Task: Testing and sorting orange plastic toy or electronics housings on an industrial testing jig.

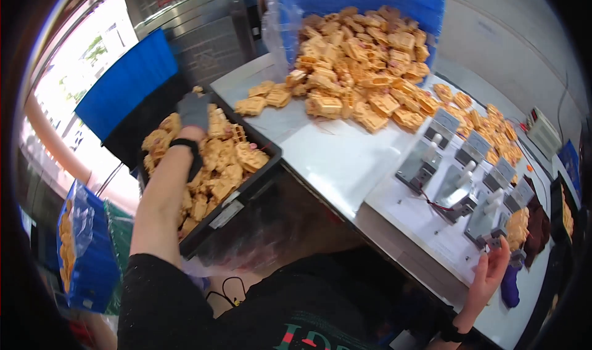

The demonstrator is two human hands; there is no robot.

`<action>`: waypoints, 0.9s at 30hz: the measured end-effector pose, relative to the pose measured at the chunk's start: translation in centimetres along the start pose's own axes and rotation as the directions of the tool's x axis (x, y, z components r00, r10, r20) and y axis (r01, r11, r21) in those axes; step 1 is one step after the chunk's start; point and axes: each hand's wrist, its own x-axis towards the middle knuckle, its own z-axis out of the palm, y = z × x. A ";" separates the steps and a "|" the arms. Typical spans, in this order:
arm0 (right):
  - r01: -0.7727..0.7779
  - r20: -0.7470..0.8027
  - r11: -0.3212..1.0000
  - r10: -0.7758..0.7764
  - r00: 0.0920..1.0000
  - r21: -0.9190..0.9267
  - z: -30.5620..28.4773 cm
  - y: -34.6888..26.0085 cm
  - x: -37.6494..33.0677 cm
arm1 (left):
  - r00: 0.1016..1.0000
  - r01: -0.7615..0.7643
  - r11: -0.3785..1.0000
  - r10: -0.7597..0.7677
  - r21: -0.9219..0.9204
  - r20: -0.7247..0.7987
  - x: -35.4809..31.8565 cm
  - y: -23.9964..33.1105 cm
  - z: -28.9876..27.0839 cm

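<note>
My left hand point(192, 133), with a black band at the wrist, reaches into a black crate point(231, 211) heaped with pale orange moulded plastic parts point(216, 165). A flat dark grey shape point(195, 111) lies at its fingers, blurred; the fingers themselves cannot be made out. At the right, my right hand point(490, 270) has its fingertips on the grey end block point(493, 238) of the nearest test fixture point(484, 223). Just beyond those fingers sits one orange plastic part point(518, 228). Similar fixtures with white posts point(465, 174) stand in a row on a white board point(401, 220).
A blue bin point(435, 17) on its side spills orange parts across the white table point(308, 146). A purple object point(510, 286) and a dark brown cloth point(538, 223) lie by my right hand. Another blue bin point(92, 282) stands at left. A white instrument point(544, 133) is at far right.
</note>
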 end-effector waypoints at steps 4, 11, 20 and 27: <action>0.060 -0.049 0.929 -0.083 0.995 -0.365 1.0 -3.1 -1.0 | 0.929 0.022 0.975 -0.101 0.219 0.356 -1.2 -0.7 -2.8; -0.007 -0.022 0.766 -0.009 1.000 -0.643 -2.5 -3.8 -1.2 | 0.834 -0.552 0.609 0.402 -0.570 -0.378 -4.3 13.0 -8.4; -0.121 -0.013 0.817 0.138 0.990 -0.564 -5.0 -4.0 -1.2 | 0.833 -0.202 -0.140 0.495 -0.969 -0.245 -17.5 27.5 -16.4; -0.190 0.031 0.848 0.236 0.971 -0.494 -5.7 -4.0 -0.4 | 0.918 -0.099 -0.233 0.353 -0.967 -0.179 -19.3 28.8 -13.5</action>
